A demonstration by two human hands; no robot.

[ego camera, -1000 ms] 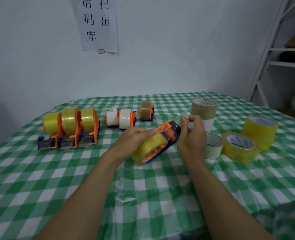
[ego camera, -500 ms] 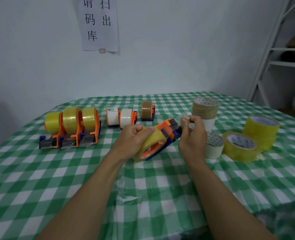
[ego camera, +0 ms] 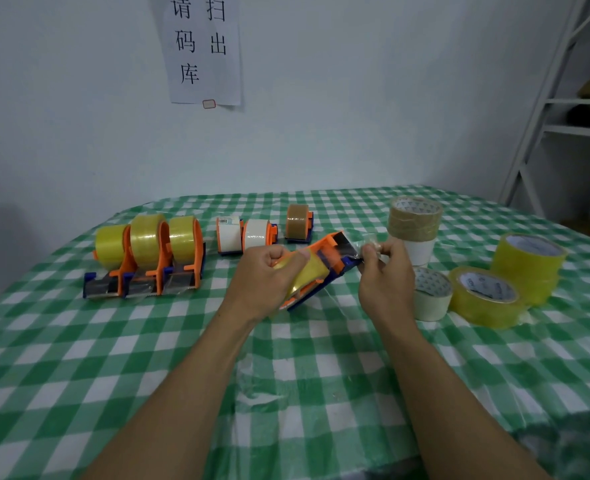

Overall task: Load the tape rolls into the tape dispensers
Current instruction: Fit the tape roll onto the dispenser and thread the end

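Gripping the translucent yellow tape roll (ego camera: 304,277) from above, the person's left hand (ego camera: 264,275) has its fingers curled round it, thumb laid along the top. It thereby carries the orange-and-blue plastic tape dispenser (ego camera: 335,254) that the roll sits in — tilted, cutter end raised toward the right. Just past that cutter end, the right hand (ego camera: 387,282) pinches the crumpled clear tape end (ego camera: 369,242) between thumb and fingertips, the other fingers loosely folded.

The likely trouble lies in the short stretch between the two sets of fingers. Pulled at an angle, the strip may fold onto itself or cling to the fingertips instead of lying over the cutter. A tug harder than the left grip resists could twist the dispenser — and the cutter sits close to the right thumb. Right of those fingers, a loose cream masking-tape roll (ego camera: 432,296) lies near enough to be knocked.
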